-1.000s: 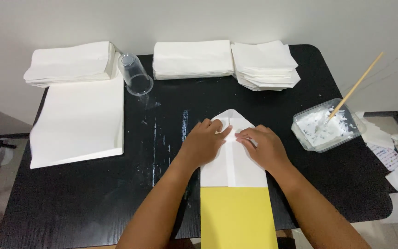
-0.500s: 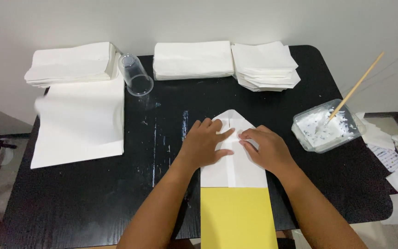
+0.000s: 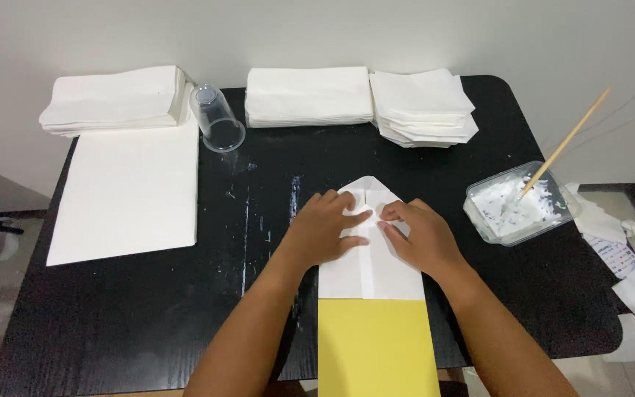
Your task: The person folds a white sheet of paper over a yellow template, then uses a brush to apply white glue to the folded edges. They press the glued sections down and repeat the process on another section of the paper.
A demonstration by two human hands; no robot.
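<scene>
Folded paper: a white sheet [image 3: 371,257] with a pointed top lies flat at the centre of the frame, on the black bench [image 3: 148,323].
Yellow sheet: a yellow piece [image 3: 376,349] sits below the white paper, touching its lower edge and running off the bottom of the frame.
Left hand: the left hand [image 3: 323,231] lies palm down, fingers spread, pressing the left half of the white paper.
Right hand: the right hand [image 3: 420,235] lies flat on the right half, fingertips near the middle crease, close to the left fingertips.
Tub: a clear tub of white paste [image 3: 519,213] stands at centre right, with a wooden stick [image 3: 567,140] leaning in it.
Cup: a clear cup [image 3: 217,117] lies tipped at upper left.
Stacks: white paper piles line the top edge, at upper left [image 3: 115,99], upper centre [image 3: 308,95] and just right of it [image 3: 424,106].
Large sheet: a big white sheet [image 3: 130,191] lies flat at left, below the upper-left pile.
Scraps: paper scraps [image 3: 626,257] lie off the bench at right.
</scene>
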